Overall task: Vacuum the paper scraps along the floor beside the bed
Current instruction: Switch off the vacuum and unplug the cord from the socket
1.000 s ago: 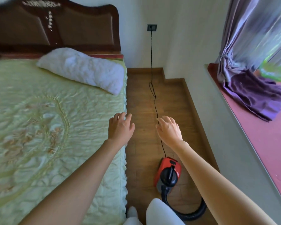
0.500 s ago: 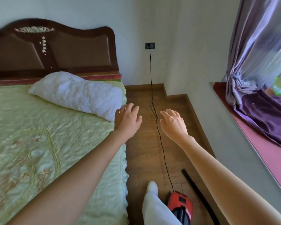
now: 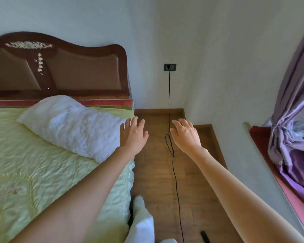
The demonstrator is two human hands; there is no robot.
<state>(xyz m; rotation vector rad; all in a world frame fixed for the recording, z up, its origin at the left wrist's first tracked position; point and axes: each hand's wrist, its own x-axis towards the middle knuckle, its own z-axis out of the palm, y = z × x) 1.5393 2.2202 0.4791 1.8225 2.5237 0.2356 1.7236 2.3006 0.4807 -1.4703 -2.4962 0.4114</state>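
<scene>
Fingers spread, both hands empty; right hand (image 3: 186,135) nearer black power cord (image 3: 174,172), which runs top-to-bottom mid-frame btwn it and left hand (image 3: 133,135). No scraps visible.

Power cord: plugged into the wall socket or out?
Plugged in: the black power cord hangs straight down from the wall socket to the floor.

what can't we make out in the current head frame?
- Vacuum body: out of frame; only a black hose end shows at the bottom edge.
- Cord: lower end cut off by the bottom edge.
- Paper scraps: none discernible on the floor; the arms and a white-clad leg hide part of it.
- Window: cut off at the right edge, behind the curtain.
</scene>
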